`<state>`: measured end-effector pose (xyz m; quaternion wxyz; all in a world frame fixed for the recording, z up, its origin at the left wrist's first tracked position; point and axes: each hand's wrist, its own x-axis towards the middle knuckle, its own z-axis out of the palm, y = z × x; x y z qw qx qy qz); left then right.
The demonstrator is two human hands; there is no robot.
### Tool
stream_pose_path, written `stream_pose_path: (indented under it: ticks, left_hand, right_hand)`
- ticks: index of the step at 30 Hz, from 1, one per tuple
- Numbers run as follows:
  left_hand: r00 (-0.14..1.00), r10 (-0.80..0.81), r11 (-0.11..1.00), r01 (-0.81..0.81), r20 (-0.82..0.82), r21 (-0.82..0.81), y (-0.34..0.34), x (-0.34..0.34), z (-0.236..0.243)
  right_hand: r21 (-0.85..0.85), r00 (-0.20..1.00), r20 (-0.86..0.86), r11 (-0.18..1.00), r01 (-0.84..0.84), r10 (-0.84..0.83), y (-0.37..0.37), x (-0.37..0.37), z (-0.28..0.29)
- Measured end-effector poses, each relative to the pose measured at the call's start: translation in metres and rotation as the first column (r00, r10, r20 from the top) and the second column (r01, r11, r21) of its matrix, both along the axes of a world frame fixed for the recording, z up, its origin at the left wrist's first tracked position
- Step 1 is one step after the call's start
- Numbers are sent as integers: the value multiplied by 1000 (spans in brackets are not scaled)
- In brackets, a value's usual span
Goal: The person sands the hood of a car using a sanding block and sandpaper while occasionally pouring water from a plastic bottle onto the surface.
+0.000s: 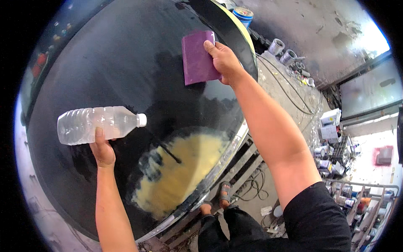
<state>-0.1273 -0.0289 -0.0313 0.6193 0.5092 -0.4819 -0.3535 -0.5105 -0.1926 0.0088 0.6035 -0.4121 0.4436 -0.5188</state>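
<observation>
Two hands (pixel 102 153) (pixel 226 63), one bottle (pixel 96 119), one sheet (pixel 196 59)

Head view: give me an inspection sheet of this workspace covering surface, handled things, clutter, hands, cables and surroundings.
Surface: black curved panel, yellowish patch near its lower edge.
Handled things: clear plastic bottle, white cap on; purple sheet.
Clutter: cans and boxes to the right.
Hands: left hand grips the bottle; right hand grips the sheet; whether the sheet touches the panel is unclear.
Cables: dark cables on the floor.
Surroundings: stained wall, blue bucket.
</observation>
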Motion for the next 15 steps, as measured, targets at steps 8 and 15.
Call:
stream_pose_path:
  ticks: [8,15]
  left_hand:
    - [991,60,998,-56,123,-41,3,1,-17]
    - [995,102,994,-102,4,50,5,0,-15]
  right_hand:
    - [-580,469,-734,813,-55,-492,-42,-1,-8]
    - [-198,957,-285,980,3,-60,-13,12,45]
